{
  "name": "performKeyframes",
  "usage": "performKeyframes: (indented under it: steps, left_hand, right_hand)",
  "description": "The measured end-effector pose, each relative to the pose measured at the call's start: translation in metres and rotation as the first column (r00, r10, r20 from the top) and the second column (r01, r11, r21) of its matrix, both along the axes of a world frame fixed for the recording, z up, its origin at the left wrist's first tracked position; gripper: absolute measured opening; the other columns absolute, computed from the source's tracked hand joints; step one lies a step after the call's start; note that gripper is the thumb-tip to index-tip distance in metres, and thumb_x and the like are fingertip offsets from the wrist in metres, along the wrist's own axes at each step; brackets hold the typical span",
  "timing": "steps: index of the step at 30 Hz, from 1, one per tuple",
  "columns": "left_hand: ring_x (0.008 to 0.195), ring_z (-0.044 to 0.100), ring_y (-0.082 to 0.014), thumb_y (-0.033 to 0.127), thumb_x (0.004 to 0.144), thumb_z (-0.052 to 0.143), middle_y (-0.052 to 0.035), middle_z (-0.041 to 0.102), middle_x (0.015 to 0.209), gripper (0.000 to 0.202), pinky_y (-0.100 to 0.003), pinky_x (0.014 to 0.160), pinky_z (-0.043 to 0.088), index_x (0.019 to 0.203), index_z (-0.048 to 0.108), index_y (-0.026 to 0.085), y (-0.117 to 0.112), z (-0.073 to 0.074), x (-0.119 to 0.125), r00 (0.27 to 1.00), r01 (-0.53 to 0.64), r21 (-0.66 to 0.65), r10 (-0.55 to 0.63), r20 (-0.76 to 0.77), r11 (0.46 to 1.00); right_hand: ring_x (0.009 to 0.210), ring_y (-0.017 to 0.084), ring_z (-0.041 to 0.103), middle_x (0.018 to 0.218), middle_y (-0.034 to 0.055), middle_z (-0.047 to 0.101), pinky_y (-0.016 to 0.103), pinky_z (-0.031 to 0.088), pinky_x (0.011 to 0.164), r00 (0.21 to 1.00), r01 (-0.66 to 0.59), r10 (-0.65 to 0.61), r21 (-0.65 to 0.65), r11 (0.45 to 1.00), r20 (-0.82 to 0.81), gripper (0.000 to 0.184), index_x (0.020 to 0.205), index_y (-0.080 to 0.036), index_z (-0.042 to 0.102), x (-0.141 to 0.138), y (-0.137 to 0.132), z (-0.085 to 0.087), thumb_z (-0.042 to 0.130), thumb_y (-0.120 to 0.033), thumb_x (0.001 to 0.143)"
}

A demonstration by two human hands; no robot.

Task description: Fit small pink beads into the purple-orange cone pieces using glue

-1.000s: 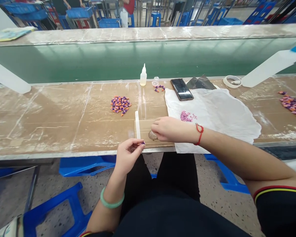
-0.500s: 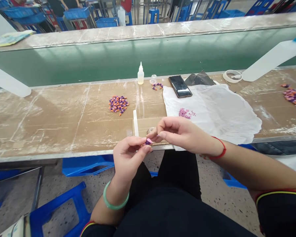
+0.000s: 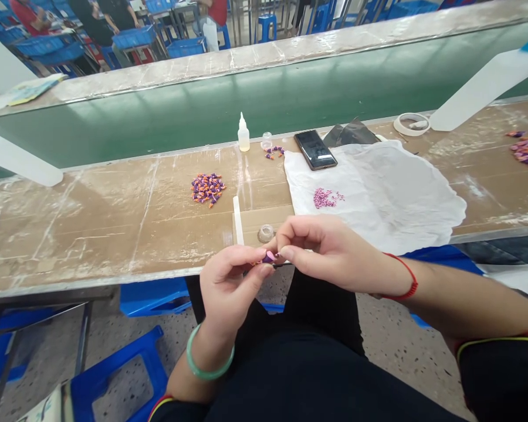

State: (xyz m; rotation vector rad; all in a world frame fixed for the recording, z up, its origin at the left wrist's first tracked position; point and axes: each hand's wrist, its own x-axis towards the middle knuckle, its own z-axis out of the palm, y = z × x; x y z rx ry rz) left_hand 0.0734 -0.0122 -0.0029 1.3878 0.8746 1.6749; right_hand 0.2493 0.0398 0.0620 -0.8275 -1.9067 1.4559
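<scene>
Small purple-and-pink piece [image 3: 269,257] gripped between thumb and fingers of the left hand [image 3: 231,281], seen right at the near edge of the tabletop [image 3: 92,234]. Right hand [image 3: 321,252] closed in a fingertip pinch beside it; whether anything tiny is held there cannot be told.

Risks, as judged: if the grip were loosened, the piece could be dropped past the edge and lost on the speckled floor [image 3: 396,334]. The clear dish [image 3: 266,233], set just beyond the fingers, might be tipped by a careless knuckle. Loose pink bits [image 3: 324,198] could be scattered if the creased white sheet [image 3: 391,187] were snagged by the right wrist.

Containers: a little pale yellowish liquid is held low in the dropper bottle [image 3: 243,138]. Contents of the dish cannot be made out, nor those of the clear pot [image 3: 266,140] placed near the bottle.
</scene>
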Motion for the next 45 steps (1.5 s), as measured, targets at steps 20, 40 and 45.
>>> performKeyframes:
  steps: [20,40,45]
  left_hand:
    - [0.078,0.074,-0.0121,0.008,0.081,0.080,0.0000,0.078,0.088,0.027,-0.021,0.071,0.061,0.100,0.079,0.027,0.000,0.002,-0.001,1.000,-0.015,0.069,0.016,-0.023,0.997]
    - [0.064,0.071,-0.0096,0.012,0.082,0.081,-0.0006,0.078,0.083,0.014,-0.017,0.060,0.060,0.090,0.079,0.024,0.000,0.006,0.014,0.994,-0.036,-0.014,0.037,0.107,0.999]
    - [0.062,0.071,-0.0110,0.016,0.081,0.082,-0.0021,0.078,0.080,0.009,-0.019,0.058,0.060,0.088,0.079,0.022,0.002,0.009,0.015,0.994,-0.004,-0.023,0.007,0.112,1.000]
  right_hand:
    - [0.066,0.009,0.063,0.072,0.0000,0.068,0.018,0.050,0.058,1.000,-0.001,-0.004,0.192,0.981,0.028,0.011,0.076,-0.017,0.058,0.000,-0.003,0.003,0.056,-0.019,0.086]
    - [0.058,0.007,0.055,0.068,-0.0020,0.063,0.017,0.040,0.055,0.990,-0.002,-0.085,0.621,0.783,0.111,0.015,0.077,-0.019,0.051,0.002,-0.006,-0.002,0.047,-0.011,0.089]
    - [0.062,0.009,0.059,0.073,-0.0002,0.068,0.020,0.043,0.058,0.989,-0.003,-0.099,0.671,0.742,0.113,0.016,0.080,-0.020,0.052,0.005,-0.007,-0.005,0.046,-0.009,0.090]
